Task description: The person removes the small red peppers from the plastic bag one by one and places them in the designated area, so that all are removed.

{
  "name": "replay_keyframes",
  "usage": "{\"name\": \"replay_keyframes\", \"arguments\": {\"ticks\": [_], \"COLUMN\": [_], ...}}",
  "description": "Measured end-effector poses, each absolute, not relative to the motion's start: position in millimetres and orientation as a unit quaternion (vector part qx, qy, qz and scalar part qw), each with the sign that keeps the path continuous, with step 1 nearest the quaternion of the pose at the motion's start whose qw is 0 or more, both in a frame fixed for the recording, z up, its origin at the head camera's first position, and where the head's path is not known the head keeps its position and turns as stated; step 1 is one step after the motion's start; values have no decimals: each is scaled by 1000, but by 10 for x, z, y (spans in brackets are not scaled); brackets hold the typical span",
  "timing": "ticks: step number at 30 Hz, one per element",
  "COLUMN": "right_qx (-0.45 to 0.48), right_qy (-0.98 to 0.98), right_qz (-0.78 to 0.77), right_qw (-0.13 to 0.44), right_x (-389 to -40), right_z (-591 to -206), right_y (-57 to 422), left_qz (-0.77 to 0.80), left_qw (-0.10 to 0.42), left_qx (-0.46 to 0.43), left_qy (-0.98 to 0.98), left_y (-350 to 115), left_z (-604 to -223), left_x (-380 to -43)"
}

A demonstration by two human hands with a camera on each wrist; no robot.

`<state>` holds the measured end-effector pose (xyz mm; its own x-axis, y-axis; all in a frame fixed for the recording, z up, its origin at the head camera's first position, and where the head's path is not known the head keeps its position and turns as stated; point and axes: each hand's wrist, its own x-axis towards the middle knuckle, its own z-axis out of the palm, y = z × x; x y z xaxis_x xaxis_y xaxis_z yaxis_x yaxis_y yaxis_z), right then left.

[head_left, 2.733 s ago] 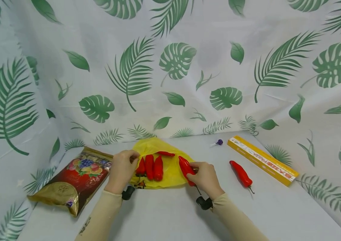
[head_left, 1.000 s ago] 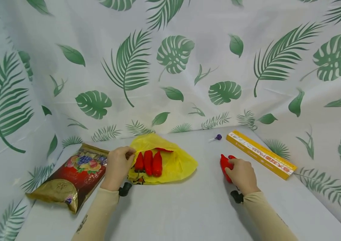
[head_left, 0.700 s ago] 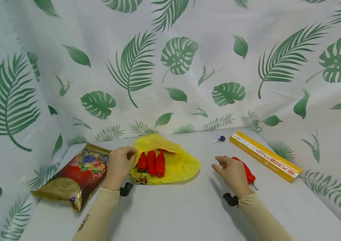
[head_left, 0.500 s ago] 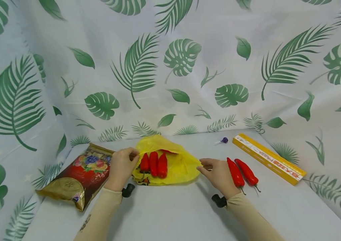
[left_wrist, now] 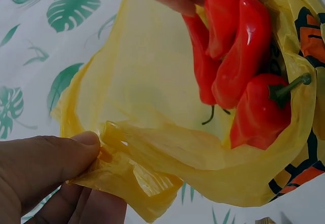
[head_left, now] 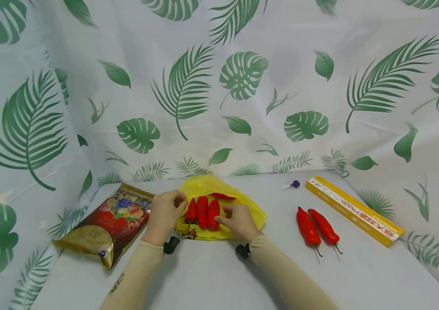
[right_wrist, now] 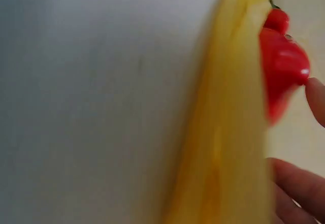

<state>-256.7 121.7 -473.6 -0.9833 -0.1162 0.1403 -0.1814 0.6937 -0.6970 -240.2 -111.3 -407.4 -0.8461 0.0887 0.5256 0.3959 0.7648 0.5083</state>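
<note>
A yellow plastic bag (head_left: 256, 215) lies spread on the table with several red peppers (head_left: 202, 212) inside its mouth. My left hand (head_left: 165, 214) pinches the bag's left edge between thumb and fingers; the bunched plastic (left_wrist: 137, 178) shows in the left wrist view. Inside the bag's mouth, my right hand (head_left: 240, 220) reaches to the rightmost upright pepper (head_left: 213, 214). The right thumb (right_wrist: 317, 99) is right at that pepper's tip in the right wrist view, while the other fingers (right_wrist: 299, 188) stand apart from it. Part of the right hand is hidden behind yellow plastic there.
Two red peppers (head_left: 308, 228) lie side by side on the table to the right. Beyond them are a yellow wrap box (head_left: 353, 211) and a purple lollipop (head_left: 294, 184). A red and gold snack bag (head_left: 107, 224) sits at the left.
My right hand carried a pepper out of the bag to the right, laid it beside another on the table, let go and came back to the bag. My left hand kept its pinch.
</note>
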Motion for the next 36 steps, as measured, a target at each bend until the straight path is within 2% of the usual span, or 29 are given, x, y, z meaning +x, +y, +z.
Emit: {"name": "replay_keyframes", "arguments": {"ticks": [12,27,36], "right_qx": [52,60,57], "right_qy": [-922,-920,-913], "right_qz": [385,386,404], "right_qw": [9,30,24], "right_x": [-2680,-2715,-2617], "right_z": [-4704,-4791,-4697], "right_y": [918,857,951], "left_qz": [-321,-313,-314], "left_qw": [238,237,234], "left_qx": [-139,-137,-135], "left_qy": [-906,-909,-910], "left_y": [-1114,-1102,-1131], "left_z": [-4062,-4057,-4062], "left_x": [-2404,-2400,-2394]}}
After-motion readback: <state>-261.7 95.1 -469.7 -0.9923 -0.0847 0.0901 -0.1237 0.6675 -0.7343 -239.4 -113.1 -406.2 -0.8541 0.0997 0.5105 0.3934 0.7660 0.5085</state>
